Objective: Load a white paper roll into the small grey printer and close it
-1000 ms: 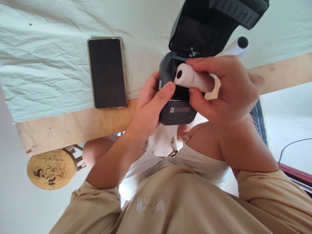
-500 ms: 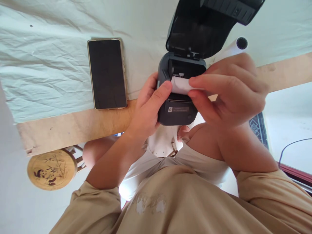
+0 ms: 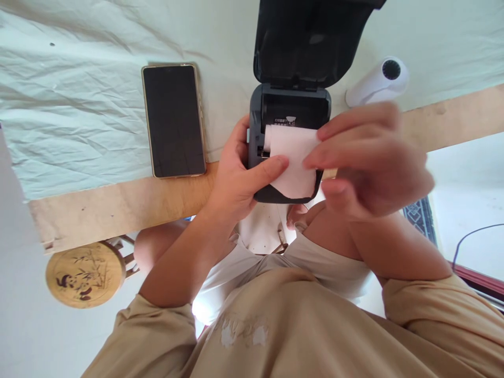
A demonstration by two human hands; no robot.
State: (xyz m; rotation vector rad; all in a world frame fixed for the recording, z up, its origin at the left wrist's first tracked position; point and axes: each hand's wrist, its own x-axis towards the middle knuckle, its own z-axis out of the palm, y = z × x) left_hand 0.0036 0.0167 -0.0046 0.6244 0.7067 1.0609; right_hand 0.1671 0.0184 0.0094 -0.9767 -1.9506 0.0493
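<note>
A dark grey portable printer (image 3: 258,113) is held in my left hand (image 3: 242,176), its black lid (image 3: 307,47) swung up. A white paper roll (image 3: 293,157) lies in the printer's compartment, with a loose end drawn down over the front edge. My left thumb presses on that paper, while the fingers wrap the printer's left side. Beside the right edge of the paper is my right hand (image 3: 370,160), blurred by motion, with its thumb and fingers apart. Its fingertips are close to the paper; whether they touch it I cannot tell.
A phone with a dark screen (image 3: 173,121) lies left on the pale cloth (image 3: 98,105). Another white roll (image 3: 372,86) with a dark core rests on the right. The table's wooden edge (image 3: 129,202) runs below, and a round stool (image 3: 84,275) stands lower left.
The paper's end has come down over the printer's front. My right hand's pinch has loosened, and my left thumb has shifted onto the paper. The printer has moved slightly left.
</note>
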